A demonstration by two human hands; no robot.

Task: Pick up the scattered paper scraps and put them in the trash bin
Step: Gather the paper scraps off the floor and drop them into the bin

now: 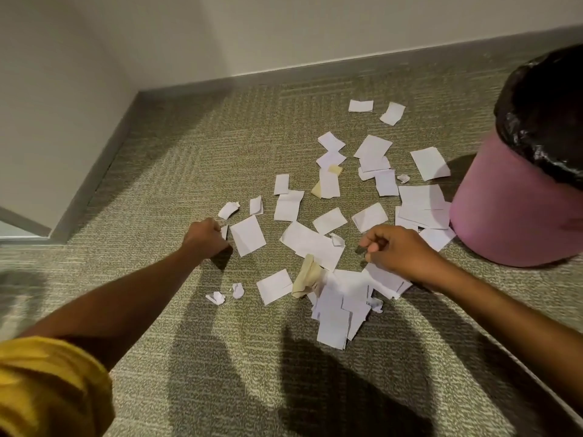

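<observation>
Several white paper scraps (pixel 315 241) lie scattered over the carpet, with a few tan pieces (pixel 307 275) among them. A pink trash bin (pixel 504 209) lined with a black bag stands at the right. My left hand (pixel 205 236) is curled at the left edge of the scatter, pinching a small white scrap (pixel 224 231) beside a larger sheet (pixel 247 235). My right hand (pixel 397 250) hovers over the scraps near the bin with its fingers curled; nothing shows in it.
Grey-green carpet (pixel 189 159) covers the floor. A white wall with a grey baseboard (pixel 315 66) runs along the back, and a corner juts in at the left. Two crumpled bits (pixel 225 294) lie near the front.
</observation>
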